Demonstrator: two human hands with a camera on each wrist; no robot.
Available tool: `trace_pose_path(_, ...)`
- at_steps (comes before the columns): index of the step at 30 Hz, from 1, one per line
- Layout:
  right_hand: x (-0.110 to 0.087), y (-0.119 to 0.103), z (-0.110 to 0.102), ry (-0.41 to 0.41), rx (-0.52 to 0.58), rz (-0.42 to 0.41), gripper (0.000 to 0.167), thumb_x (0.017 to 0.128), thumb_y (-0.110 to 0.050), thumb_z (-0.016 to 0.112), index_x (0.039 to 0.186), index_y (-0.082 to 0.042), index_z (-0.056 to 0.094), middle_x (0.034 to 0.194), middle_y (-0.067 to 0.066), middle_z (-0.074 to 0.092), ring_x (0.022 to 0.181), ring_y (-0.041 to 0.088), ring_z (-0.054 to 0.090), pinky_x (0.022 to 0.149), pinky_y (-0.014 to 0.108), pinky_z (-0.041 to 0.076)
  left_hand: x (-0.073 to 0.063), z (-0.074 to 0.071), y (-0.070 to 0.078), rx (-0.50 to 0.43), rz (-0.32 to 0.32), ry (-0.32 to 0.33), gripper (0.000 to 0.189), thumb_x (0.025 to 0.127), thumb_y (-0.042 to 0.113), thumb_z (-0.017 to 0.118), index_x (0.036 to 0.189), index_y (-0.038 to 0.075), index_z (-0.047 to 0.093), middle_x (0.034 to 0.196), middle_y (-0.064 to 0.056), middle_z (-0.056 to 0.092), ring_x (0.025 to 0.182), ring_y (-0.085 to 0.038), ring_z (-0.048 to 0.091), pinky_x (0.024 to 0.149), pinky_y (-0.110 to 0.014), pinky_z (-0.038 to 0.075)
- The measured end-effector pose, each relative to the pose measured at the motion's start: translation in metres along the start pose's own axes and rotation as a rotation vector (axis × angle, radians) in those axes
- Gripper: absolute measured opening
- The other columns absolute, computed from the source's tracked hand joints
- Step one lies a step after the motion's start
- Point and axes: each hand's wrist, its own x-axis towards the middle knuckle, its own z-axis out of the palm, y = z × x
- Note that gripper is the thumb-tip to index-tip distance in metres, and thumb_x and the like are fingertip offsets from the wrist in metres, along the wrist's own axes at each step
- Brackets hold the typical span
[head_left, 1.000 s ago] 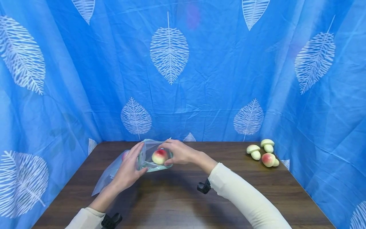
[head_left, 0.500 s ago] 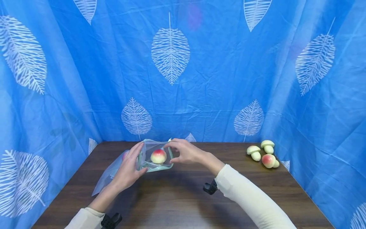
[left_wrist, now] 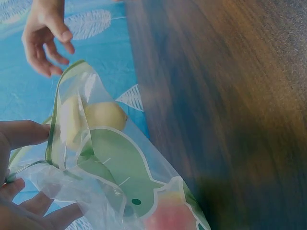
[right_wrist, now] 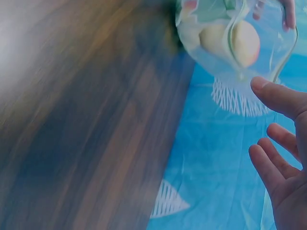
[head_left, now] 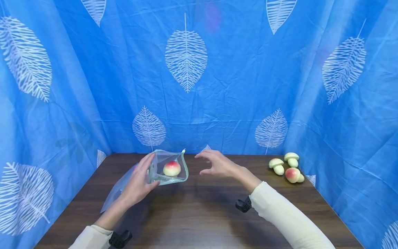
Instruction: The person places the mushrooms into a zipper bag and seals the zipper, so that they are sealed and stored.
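My left hand grips a clear zip bag by its mouth, thumb on the near side and fingers on the far side. The bag's wide mouth faces right, edged in pale green. Just inside sits a red-and-cream toy mushroom, its stem pale in the left wrist view. Deeper down, a reddish thing shows through the plastic beside a green printed shape. My right hand hovers to the right of the bag, fingers loosely spread, holding nothing.
Three more toy mushrooms lie at the table's right rear: a pale one, another with a faintly red cap and a redder one. A blue leaf-patterned curtain surrounds the wooden table at back and sides.
My right hand has let go of the toy mushroom inside the bag's mouth and drawn back to the right. My left hand keeps its hold, almost unmoved.
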Motion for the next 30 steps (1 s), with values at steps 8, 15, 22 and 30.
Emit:
trace_pose_path(8,-0.031,0.020,-0.014,0.017,0.020,0.102,0.059,0.085,-0.018,0.088,0.137,-0.005,0.063,0.133,0.014,0.064,0.119,0.033,0.063,0.098,0.047,0.053,-0.001,-0.006,-0.001,0.004,0.003,0.009,0.095,0.075,-0.004,0.089,0.155,-0.007,0.037,0.158,-0.027,0.036,0.141,-0.046,0.039,0.107,-0.065,0.040)
trace_pose_path(15,-0.060,0.036,-0.026,0.078,0.051,0.171,0.060,0.083,-0.017,0.089,0.136,-0.006,0.065,0.130,0.011,0.066,0.112,0.029,0.065,0.094,0.048,0.055,0.000,-0.010,-0.003,0.014,0.012,0.028,0.096,0.075,-0.003,0.090,0.155,-0.007,0.037,0.157,-0.027,0.037,0.139,-0.046,0.042,0.102,-0.061,0.046)
trace_pose_path(22,-0.088,0.052,-0.039,0.137,0.078,0.230,0.058,0.083,-0.015,0.089,0.134,-0.005,0.065,0.128,0.014,0.066,0.113,0.034,0.063,0.091,0.050,0.057,0.001,-0.013,-0.001,0.000,-0.030,0.019,0.096,0.076,-0.003,0.088,0.157,-0.004,0.035,0.159,-0.025,0.035,0.137,-0.045,0.044,0.090,-0.055,0.056)
trace_pose_path(30,-0.114,0.069,-0.050,0.174,0.009,0.276,0.058,0.081,-0.016,0.090,0.132,-0.004,0.066,0.125,0.015,0.068,0.109,0.036,0.066,0.088,0.050,0.058,0.002,-0.014,-0.002,-0.001,-0.028,0.023,0.097,0.077,-0.002,0.089,0.157,-0.005,0.035,0.159,-0.026,0.034,0.141,-0.046,0.039,0.097,-0.059,0.051)
